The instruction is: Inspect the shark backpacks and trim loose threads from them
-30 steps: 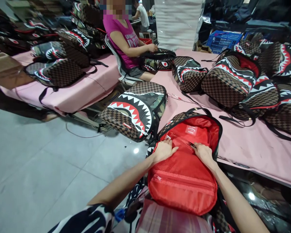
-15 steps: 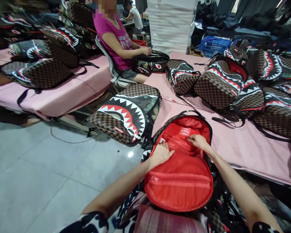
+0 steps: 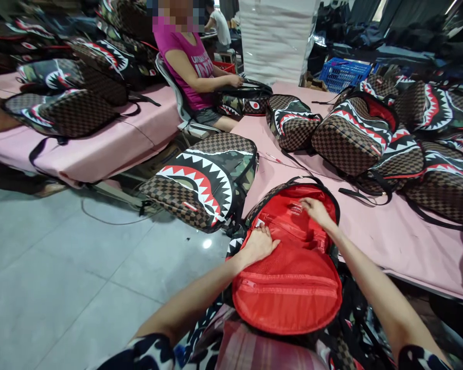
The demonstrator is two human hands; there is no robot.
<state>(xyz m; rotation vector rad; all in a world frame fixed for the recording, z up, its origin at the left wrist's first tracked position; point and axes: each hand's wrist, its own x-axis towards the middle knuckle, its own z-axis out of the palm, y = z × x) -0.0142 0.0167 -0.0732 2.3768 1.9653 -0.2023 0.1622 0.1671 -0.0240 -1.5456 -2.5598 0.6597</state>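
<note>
An unzipped backpack with a red lining (image 3: pixel 289 303) lies across my lap and the table edge, its front flap folded down toward me. On the left side of the lining rests my left hand (image 3: pixel 260 245), thumb spread away from the fingers, whose tips bend toward the inside. My right hand (image 3: pixel 317 211) is over the upper inside of the bag, beside a small label (image 3: pixel 295 209). Its fingers are pinched together; whatever they hold is too small to make out. Left of the open bag lies a closed checkered backpack with a shark-mouth print (image 3: pixel 206 180).
Several similar backpacks (image 3: pixel 353 136) are heaped on the pink table (image 3: pixel 374 231) at the right. Others (image 3: pixel 77 113) lie on a second pink table (image 3: pixel 111 144) at the left. A seated person in a pink shirt (image 3: pixel 189 61) handles a bag. Behind stands a blue crate (image 3: pixel 343 74).
My right hand has moved up a little, away from the lining near the label. My left hand stays on the lining. The view has shifted slightly.
</note>
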